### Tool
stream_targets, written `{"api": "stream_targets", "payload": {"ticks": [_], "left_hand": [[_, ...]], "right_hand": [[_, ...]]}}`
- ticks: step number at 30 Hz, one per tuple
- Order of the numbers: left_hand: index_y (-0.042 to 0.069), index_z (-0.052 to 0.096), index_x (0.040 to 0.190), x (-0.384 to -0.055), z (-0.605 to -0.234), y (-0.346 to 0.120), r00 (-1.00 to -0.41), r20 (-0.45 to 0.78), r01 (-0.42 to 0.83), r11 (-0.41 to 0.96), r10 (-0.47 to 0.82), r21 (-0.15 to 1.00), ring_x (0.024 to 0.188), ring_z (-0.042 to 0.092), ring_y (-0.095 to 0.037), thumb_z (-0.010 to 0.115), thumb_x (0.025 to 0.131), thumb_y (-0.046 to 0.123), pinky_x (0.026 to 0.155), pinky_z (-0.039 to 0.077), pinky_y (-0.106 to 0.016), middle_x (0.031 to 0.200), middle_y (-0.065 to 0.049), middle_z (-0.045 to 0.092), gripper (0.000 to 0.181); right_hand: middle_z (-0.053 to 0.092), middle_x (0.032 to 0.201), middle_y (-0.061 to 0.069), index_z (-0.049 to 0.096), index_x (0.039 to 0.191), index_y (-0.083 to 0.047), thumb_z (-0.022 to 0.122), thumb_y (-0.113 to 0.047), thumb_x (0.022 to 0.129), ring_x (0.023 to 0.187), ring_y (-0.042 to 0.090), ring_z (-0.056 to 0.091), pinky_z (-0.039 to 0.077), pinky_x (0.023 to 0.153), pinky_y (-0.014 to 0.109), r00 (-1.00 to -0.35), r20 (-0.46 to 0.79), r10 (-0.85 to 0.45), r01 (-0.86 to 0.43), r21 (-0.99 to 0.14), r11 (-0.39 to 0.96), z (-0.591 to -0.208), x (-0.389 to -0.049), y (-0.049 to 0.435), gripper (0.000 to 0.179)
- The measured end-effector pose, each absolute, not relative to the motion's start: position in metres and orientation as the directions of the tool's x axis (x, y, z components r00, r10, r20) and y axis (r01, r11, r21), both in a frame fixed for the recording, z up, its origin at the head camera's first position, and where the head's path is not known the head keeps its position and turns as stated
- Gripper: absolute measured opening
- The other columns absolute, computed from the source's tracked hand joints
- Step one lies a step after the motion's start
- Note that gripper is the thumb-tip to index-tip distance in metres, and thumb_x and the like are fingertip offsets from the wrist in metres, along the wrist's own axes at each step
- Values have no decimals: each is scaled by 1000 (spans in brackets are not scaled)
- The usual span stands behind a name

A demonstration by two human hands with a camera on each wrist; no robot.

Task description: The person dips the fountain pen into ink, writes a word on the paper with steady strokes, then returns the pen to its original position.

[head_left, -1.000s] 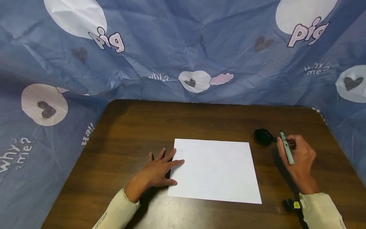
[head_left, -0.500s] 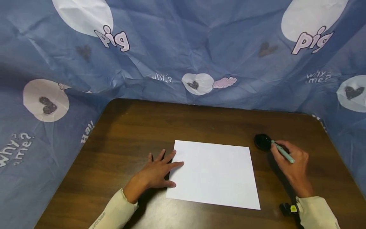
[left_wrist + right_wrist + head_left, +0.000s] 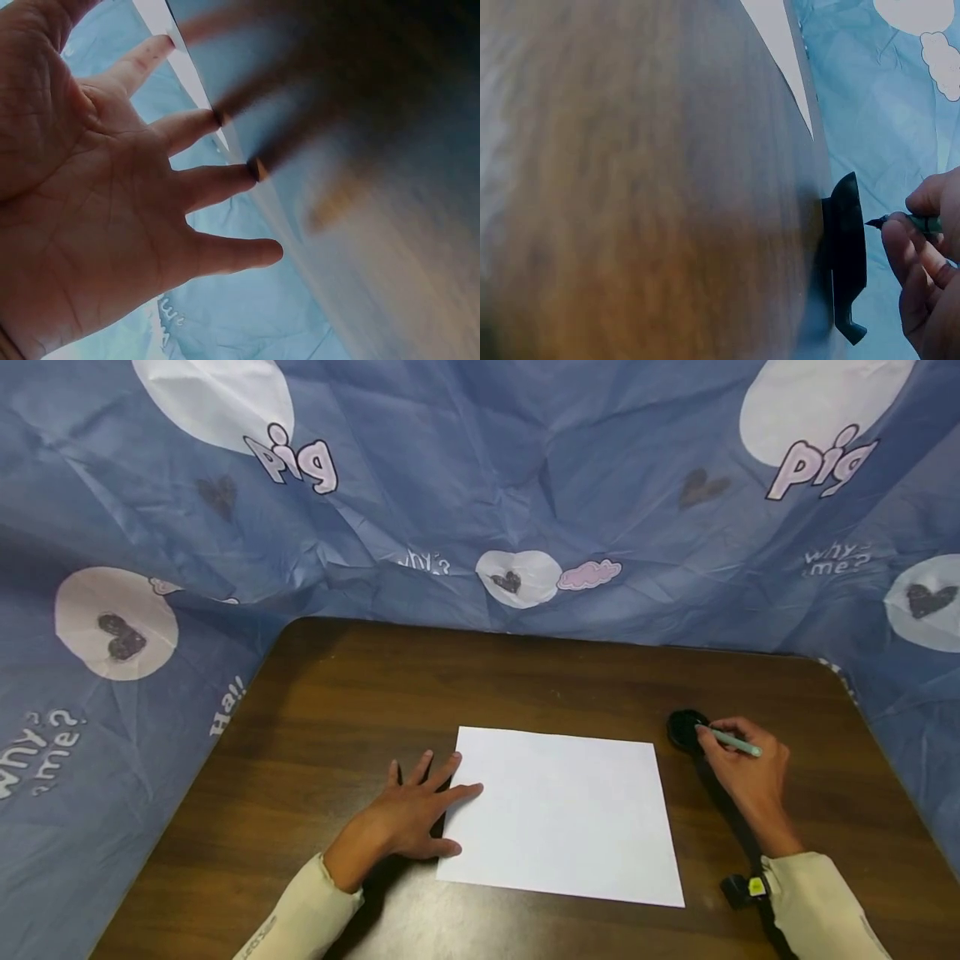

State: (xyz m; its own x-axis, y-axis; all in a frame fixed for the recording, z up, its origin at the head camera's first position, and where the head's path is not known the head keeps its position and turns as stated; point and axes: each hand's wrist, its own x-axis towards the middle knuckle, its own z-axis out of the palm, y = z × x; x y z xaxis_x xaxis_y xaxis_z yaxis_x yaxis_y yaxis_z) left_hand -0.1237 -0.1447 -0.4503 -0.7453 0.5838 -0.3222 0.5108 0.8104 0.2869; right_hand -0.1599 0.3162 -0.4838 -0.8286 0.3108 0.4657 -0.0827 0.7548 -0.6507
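A blank white sheet of paper (image 3: 562,818) lies on the brown table (image 3: 420,685). My left hand (image 3: 408,818) rests at its left edge with fingers spread, the thumb and index fingertip over the paper; the left wrist view shows this hand (image 3: 112,187) from the palm side. To the right of the paper is a round, shallow black dish (image 3: 684,732) with a bent handle-like end in the right wrist view. My right hand (image 3: 753,772) pinches a light green pen (image 3: 738,743). In the right wrist view the pen's pointed black tip (image 3: 875,223) is close over the dish (image 3: 847,247).
Blue cloth (image 3: 420,460) printed with "pig", hearts and clouds hangs behind and beside the table. A small black device with a yellow label (image 3: 742,890) is at the right sleeve cuff (image 3: 817,902).
My right hand has moved left to the black dish, and the pen has tipped from steep to slanting, its tip now over the dish. The left hand stays at the paper's edge.
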Motion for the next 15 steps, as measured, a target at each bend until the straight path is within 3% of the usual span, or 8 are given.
{"api": "stream_targets", "payload": {"ticks": [12, 15], "left_hand": [[34, 38, 154, -124, -452, -144, -748, -330, 504, 817, 575, 281, 149, 11, -45, 73, 87, 51, 105, 12, -78, 166, -9, 14, 76], [35, 38, 154, -125, -453, -144, -751, -336, 502, 822, 569, 269, 149, 10, -44, 72, 87, 52, 106, 12, -77, 167, -8, 13, 76]], "right_hand": [[61, 56, -2, 75, 84, -8, 80, -24, 84, 50, -1, 51, 38, 58, 23, -872, 394, 289, -33, -638, 769, -490, -162, 319, 17], [63, 58, -1, 75, 85, -8, 80, -24, 84, 50, -1, 51, 38, 51, 21, -876, 393, 280, -39, -636, 771, -490, -161, 319, 17]]}}
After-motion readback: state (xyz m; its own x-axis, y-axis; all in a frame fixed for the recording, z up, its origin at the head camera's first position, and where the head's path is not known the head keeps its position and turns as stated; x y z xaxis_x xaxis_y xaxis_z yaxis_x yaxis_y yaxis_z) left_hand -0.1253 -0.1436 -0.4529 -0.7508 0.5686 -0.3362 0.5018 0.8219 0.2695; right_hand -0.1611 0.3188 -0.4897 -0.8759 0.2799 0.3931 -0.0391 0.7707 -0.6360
